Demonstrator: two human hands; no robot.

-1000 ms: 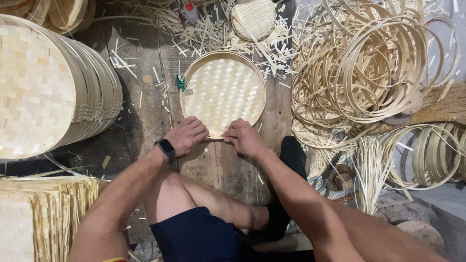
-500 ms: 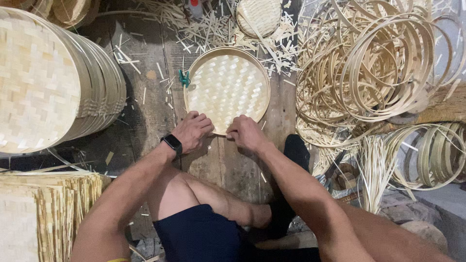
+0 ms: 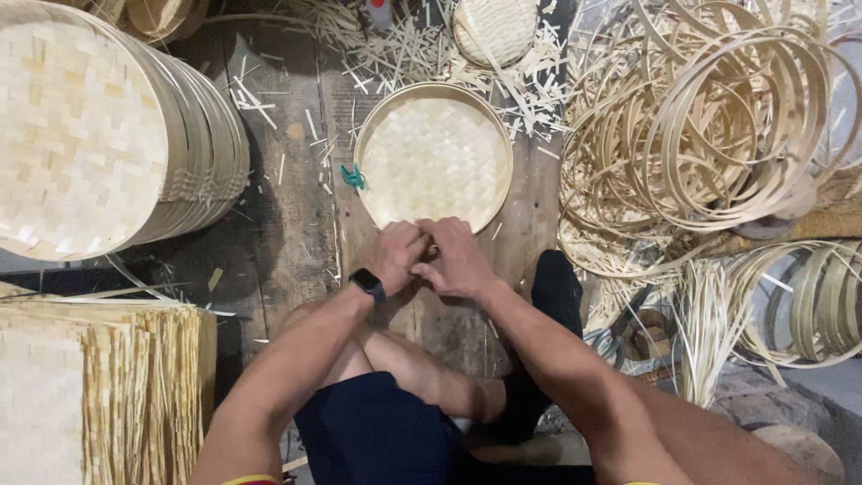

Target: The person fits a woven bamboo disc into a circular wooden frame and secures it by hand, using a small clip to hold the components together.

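A round woven bamboo tray (image 3: 434, 154) lies on the wooden floor board in front of me. My left hand (image 3: 398, 254), with a dark watch on its wrist, and my right hand (image 3: 457, 257) are pressed together at the tray's near rim, fingers curled on the rim edge. A small green clip (image 3: 352, 176) sits at the tray's left side.
A stack of large woven trays (image 3: 108, 135) leans at the left. Flat woven mats (image 3: 90, 386) are piled at lower left. Several bamboo hoops (image 3: 709, 126) fill the right side. A small woven tray (image 3: 495, 29) and bamboo scraps (image 3: 395, 54) lie beyond.
My two hands have closed in from apart to touching each other at the tray's near rim. The view has shifted slightly.
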